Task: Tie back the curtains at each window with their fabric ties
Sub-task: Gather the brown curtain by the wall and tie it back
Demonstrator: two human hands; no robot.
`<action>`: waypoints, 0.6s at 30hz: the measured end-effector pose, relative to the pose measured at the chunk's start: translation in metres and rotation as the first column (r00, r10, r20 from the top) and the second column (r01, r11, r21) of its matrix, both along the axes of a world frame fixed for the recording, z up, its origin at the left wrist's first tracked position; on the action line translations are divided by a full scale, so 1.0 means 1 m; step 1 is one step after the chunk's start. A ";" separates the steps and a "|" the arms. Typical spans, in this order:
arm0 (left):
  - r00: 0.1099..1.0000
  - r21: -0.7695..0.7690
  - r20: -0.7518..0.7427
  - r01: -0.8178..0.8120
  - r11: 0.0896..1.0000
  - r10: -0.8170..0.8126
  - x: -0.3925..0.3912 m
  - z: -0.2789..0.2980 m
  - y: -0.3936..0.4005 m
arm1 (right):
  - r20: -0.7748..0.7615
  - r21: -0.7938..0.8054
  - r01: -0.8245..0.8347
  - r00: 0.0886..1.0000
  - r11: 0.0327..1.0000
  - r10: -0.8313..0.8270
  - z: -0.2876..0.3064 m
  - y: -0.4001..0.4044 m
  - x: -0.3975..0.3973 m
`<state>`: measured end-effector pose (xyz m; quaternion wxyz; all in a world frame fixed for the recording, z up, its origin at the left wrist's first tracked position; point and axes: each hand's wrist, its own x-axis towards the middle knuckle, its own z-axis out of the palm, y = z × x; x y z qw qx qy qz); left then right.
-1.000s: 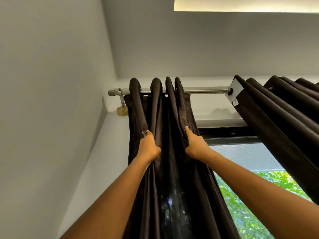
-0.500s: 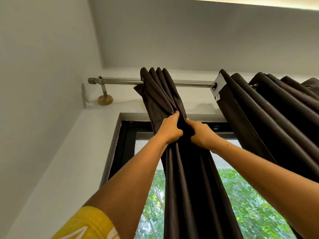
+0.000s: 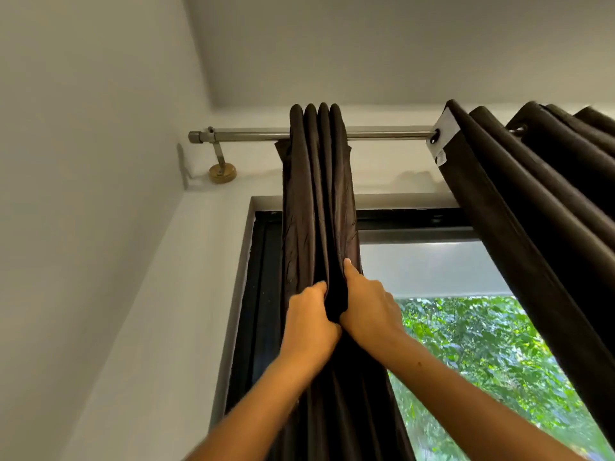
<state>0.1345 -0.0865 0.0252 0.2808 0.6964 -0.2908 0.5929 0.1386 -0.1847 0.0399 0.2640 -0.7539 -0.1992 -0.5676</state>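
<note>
A large window [image 3: 466,327] with a black frame shows green leaves outside. A dark brown fabric curtain panel [image 3: 316,194], bunched into tight pleats, hangs from a silver metal rod [image 3: 249,134] at the window's left side. The left hand [image 3: 307,324] and right hand [image 3: 367,307], touching, both grip its folds. This looks like the gathering step; next comes wrapping a fabric tie, none visible.

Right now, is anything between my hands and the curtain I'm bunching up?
No. The left hand and right hand both grip the gathered dark curtain directly, with nothing visible between them and the fabric.
</note>
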 end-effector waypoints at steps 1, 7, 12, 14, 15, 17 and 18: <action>1.000 -0.008 -0.001 0.028 1.000 -0.028 0.001 -0.016 0.002 | -0.003 0.011 -0.015 1.000 1.000 0.015 -0.015 0.004 -0.001; 0.991 -0.034 -0.075 0.108 0.994 -0.111 0.014 -0.135 0.012 | -0.004 -0.020 -0.007 1.000 1.000 0.007 -0.128 0.014 0.002; 0.980 0.007 -0.200 -0.013 1.000 0.014 -0.005 -0.248 0.016 | -0.082 0.035 -0.016 0.996 0.999 0.019 -0.237 0.021 -0.001; 0.966 0.031 -0.247 -0.063 0.998 0.069 -0.010 -0.288 0.018 | -0.100 0.094 -0.023 0.994 0.995 0.032 -0.277 0.022 0.000; 0.963 0.044 -0.254 -0.076 0.996 0.085 -0.013 -0.307 0.019 | -0.111 0.119 -0.038 0.993 0.992 0.051 -0.297 0.024 -0.001; 0.965 0.051 -0.250 -0.066 0.996 0.077 -0.017 -0.342 0.022 | -0.125 0.151 -0.075 0.988 0.986 0.095 -0.336 0.026 -0.005; 0.966 0.047 -0.247 -0.065 0.997 0.075 -0.018 -0.357 0.024 | -0.119 0.172 -0.090 0.987 0.981 0.112 -0.352 0.025 -0.007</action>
